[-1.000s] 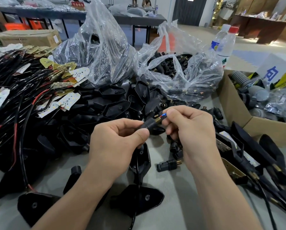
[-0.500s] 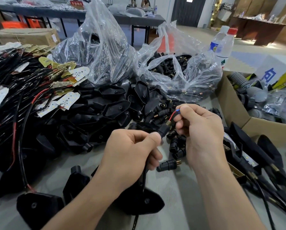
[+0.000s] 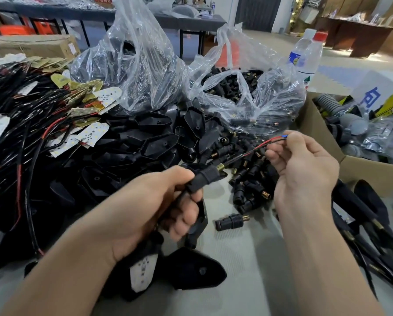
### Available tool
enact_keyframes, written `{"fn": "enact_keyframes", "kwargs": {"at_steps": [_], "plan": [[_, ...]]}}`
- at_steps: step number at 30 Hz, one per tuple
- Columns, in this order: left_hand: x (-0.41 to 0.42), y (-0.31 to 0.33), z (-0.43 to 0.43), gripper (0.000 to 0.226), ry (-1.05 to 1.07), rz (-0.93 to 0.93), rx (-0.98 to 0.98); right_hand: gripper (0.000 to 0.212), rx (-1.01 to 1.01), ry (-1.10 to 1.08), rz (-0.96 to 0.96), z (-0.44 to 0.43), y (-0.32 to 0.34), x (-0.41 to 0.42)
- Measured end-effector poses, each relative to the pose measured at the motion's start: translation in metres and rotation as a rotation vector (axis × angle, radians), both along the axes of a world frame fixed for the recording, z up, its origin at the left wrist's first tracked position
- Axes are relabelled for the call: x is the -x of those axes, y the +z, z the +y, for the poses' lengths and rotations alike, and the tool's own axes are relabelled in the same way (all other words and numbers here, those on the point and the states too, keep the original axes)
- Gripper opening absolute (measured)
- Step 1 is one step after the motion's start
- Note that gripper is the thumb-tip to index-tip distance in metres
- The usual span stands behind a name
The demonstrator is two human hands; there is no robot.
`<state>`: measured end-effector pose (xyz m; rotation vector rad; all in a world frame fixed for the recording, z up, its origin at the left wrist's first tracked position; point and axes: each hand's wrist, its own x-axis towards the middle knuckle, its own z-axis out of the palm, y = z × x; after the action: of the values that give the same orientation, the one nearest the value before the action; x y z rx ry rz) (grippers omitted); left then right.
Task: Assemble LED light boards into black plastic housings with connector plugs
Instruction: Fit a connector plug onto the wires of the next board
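The left hand (image 3: 145,215) grips a black connector plug (image 3: 204,179) with a brass threaded tip, its fingers (image 3: 184,222) curled round it. To the right of the plug, the right hand (image 3: 302,169) pinches the red and black wires (image 3: 254,149) running from the plug's tip. Below the plug a loose plug (image 3: 230,222) lies on the grey table (image 3: 248,258). Left of the plug is a heap of black housings (image 3: 149,142), and behind it a clear bag (image 3: 248,103) of more plugs
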<state>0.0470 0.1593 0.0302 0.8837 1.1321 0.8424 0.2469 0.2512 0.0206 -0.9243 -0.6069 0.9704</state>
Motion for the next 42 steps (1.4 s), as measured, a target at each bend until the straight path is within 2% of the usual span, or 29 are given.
{"fn": "enact_keyframes", "kwargs": {"at_steps": [2, 5, 10, 14, 16, 17, 19, 20, 22, 23, 25, 28, 32, 35, 37, 38, 40, 41, 42], "plan": [[0.014, 0.001, 0.001, 0.039, -0.030, 0.054, -0.046, 0.021, -0.018, -0.027, 0.005, 0.000, 0.000, 0.000], [0.027, 0.000, 0.002, 0.041, -0.099, 0.265, -0.164, 0.020, -0.015, -0.072, 0.013, 0.000, 0.000, -0.001], [0.047, 0.000, 0.004, 0.039, -0.127, 0.326, -0.246, 0.024, -0.014, -0.135, 0.066, 0.003, 0.002, -0.009], [0.060, 0.000, 0.003, 0.040, -0.150, 0.329, -0.246, 0.021, 0.006, -0.173, -0.004, 0.003, 0.002, -0.007], [0.060, 0.000, 0.004, 0.038, -0.094, 0.237, -0.211, 0.013, 0.047, -0.188, -0.176, 0.000, 0.002, -0.004], [0.059, 0.000, 0.004, 0.037, -0.077, 0.193, -0.194, 0.015, 0.098, -0.200, -0.378, -0.002, 0.001, -0.002], [0.055, -0.001, 0.004, 0.035, -0.073, 0.184, -0.175, 0.047, 0.184, -0.230, -0.844, -0.011, 0.000, 0.007], [0.052, -0.001, 0.005, 0.036, -0.075, 0.208, -0.172, 0.066, 0.149, -0.232, -0.988, -0.018, 0.002, 0.015], [0.047, -0.001, 0.005, 0.041, -0.058, 0.241, -0.166, 0.093, 0.008, -0.186, -1.089, -0.033, 0.005, 0.034], [0.045, -0.002, 0.006, 0.043, -0.041, 0.237, -0.163, 0.098, -0.063, -0.154, -1.129, -0.039, 0.006, 0.044], [0.042, -0.003, 0.007, 0.044, -0.008, 0.233, -0.166, 0.090, -0.201, -0.088, -1.245, -0.049, 0.005, 0.057], [0.040, -0.005, 0.010, 0.043, 0.034, 0.279, -0.202, 0.048, -0.368, 0.114, -1.380, -0.054, 0.001, 0.067], [0.040, -0.008, 0.012, 0.042, 0.075, 0.388, -0.286, 0.035, -0.250, 0.473, -1.485, -0.052, -0.003, 0.070], [0.037, -0.012, 0.015, 0.037, 0.110, 0.414, -0.316, 0.025, -0.232, 0.515, -1.492, -0.048, -0.004, 0.066], [0.035, -0.013, 0.017, 0.020, 0.182, 0.337, -0.341, 0.020, -0.241, 0.485, -1.460, -0.044, -0.003, 0.061], [0.036, -0.013, 0.017, 0.021, 0.226, 0.292, -0.352, 0.018, -0.239, 0.468, -1.444, -0.042, -0.003, 0.058], [0.043, -0.016, 0.019, 0.060, 0.240, 0.302, -0.376, 0.015, -0.233, 0.437, -1.421, -0.038, -0.003, 0.051], [0.047, -0.017, 0.019, 0.071, 0.229, 0.360, -0.375, 0.016, -0.236, 0.421, -1.412, -0.036, -0.003, 0.047], [0.049, -0.017, 0.019, 0.072, 0.229, 0.398, -0.362, 0.017, -0.240, 0.407, -1.404, -0.034, -0.003, 0.044]]}}
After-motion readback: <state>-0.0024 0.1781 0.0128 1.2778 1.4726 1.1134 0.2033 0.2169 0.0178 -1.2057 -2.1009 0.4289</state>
